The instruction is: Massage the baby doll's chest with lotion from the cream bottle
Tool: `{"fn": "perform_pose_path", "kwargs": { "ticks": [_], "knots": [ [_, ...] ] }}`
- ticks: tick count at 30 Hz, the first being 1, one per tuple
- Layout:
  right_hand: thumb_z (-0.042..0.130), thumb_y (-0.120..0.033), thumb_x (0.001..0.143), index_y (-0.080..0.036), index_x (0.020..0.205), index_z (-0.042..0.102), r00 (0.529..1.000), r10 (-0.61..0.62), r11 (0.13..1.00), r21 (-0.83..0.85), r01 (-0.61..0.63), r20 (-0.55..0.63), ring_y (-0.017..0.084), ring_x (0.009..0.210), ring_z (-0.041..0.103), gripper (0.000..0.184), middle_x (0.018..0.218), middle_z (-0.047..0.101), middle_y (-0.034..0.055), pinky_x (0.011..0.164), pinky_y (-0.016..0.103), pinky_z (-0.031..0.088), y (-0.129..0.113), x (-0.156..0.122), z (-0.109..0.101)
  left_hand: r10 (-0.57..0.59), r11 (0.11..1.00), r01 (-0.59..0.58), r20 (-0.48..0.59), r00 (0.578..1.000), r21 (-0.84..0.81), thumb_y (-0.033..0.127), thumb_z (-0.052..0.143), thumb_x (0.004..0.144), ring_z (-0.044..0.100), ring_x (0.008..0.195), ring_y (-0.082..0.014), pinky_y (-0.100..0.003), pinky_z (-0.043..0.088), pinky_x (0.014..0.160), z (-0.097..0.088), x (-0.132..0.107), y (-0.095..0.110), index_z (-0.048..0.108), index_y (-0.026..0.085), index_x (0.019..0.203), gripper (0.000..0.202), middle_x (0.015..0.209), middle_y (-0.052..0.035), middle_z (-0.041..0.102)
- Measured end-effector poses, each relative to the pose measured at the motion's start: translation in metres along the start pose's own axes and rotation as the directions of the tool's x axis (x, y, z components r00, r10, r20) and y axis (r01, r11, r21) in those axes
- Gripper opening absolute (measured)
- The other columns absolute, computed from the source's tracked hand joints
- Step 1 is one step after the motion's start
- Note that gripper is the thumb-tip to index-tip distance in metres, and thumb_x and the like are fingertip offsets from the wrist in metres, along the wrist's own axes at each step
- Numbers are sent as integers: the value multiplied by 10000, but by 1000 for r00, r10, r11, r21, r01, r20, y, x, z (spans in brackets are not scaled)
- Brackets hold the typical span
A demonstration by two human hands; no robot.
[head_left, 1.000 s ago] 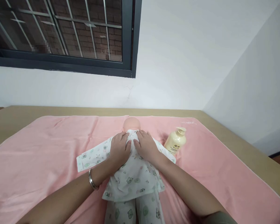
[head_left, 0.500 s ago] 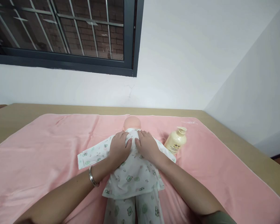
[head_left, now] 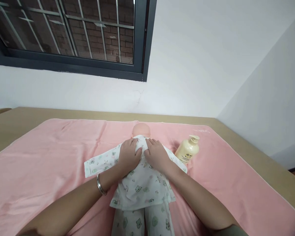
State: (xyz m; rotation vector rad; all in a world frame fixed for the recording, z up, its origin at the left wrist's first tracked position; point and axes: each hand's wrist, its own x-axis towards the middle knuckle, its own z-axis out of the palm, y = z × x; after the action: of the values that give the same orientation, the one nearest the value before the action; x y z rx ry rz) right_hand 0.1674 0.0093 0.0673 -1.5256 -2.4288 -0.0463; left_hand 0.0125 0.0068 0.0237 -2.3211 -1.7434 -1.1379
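A baby doll [head_left: 141, 129] lies with its bald head toward the wall; no face shows. It wears a white printed top [head_left: 142, 183] and matching trousers [head_left: 156, 219], with the sleeves spread to both sides. My left hand [head_left: 130, 153] rests flat on the upper left of the top, thumb apart from the fingers. On the upper right lies my right hand [head_left: 157, 154], likewise flat with its thumb out. Neither hand grips anything. Beside the right sleeve stands a pale yellow pump bottle [head_left: 187, 150]. A silver bangle [head_left: 101, 185] circles my left wrist.
A pink sheet [head_left: 64, 147] with some creases covers most of the wooden table [head_left: 243, 146]. Behind the table rises a white wall [head_left: 186, 65], with a dark-framed, barred window [head_left: 88, 32] at the upper left.
The whole view has shifted slightly, so things appear a little farther right. Both hands keep their places on the doll's top.
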Motion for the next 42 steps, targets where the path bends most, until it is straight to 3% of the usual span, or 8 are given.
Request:
{"fn": "perform_pose_path", "kwargs": {
  "ticks": [4,8,11,21,30,37,40,42],
  "knots": [
    [432,-207,903,-92,1189,594,998,-11,998,-63,7,-55,308,1148,547,348,1223,632,195,1060,458,333,-7,-8,-1,59,998,-59,36,998,-4,289,447,895,585,1058,-306,-474,459,925,-2,2,-2,583,170,1148,311,1088,-133,652],
    [437,-202,894,-124,1199,591,999,40,999,-27,-40,11,299,1182,543,350,1278,620,169,1000,426,383,1,1,1,106,994,-106,-37,994,0,275,445,898,591,1010,-293,-459,465,904,-4,-2,2,610,179,1049,243,1058,-129,653],
    [419,-199,896,-134,1200,590,998,56,998,1,-56,41,286,1185,547,355,1283,622,154,974,405,395,6,7,1,102,995,-103,-70,992,-15,271,465,887,586,1016,-291,-456,465,904,-4,-5,3,608,183,1050,235,1069,-125,647],
    [425,-193,872,-153,1125,605,998,56,998,26,-56,-13,264,1117,563,314,1220,648,135,958,360,384,5,5,2,95,995,-95,-59,994,-5,233,459,876,581,1041,-292,-456,467,909,-2,-5,2,599,168,1092,265,1104,-133,641],
    [424,-179,850,-163,1037,591,994,99,994,50,-97,-48,245,1003,570,251,1093,676,106,870,340,383,2,5,4,91,995,-97,-140,986,-35,234,460,882,584,985,-283,-448,472,863,-2,-8,0,618,165,1031,228,1010,-110,654],
    [439,-165,856,-124,1132,583,994,30,1000,-2,-30,-105,276,1084,550,314,1136,658,139,968,396,374,-9,-5,7,36,999,-37,-32,999,-32,257,446,889,571,1071,-298,-460,463,910,0,-1,-3,577,146,1157,318,1135,-133,631],
    [444,-183,879,-86,1145,581,992,5,999,-48,-11,-126,298,1110,547,315,1155,647,183,1007,414,364,-14,-11,8,67,998,-67,12,998,-10,282,450,895,574,1067,-306,-462,470,900,-1,1,-3,558,128,1192,351,1134,-148,630],
    [442,-179,883,-84,1140,590,993,20,999,-40,-24,-115,294,1106,555,311,1153,651,183,1011,402,370,-12,-9,6,93,996,-93,-14,996,3,285,452,895,580,1043,-306,-462,472,890,-2,0,-2,574,131,1156,326,1107,-147,639]
  ]
}}
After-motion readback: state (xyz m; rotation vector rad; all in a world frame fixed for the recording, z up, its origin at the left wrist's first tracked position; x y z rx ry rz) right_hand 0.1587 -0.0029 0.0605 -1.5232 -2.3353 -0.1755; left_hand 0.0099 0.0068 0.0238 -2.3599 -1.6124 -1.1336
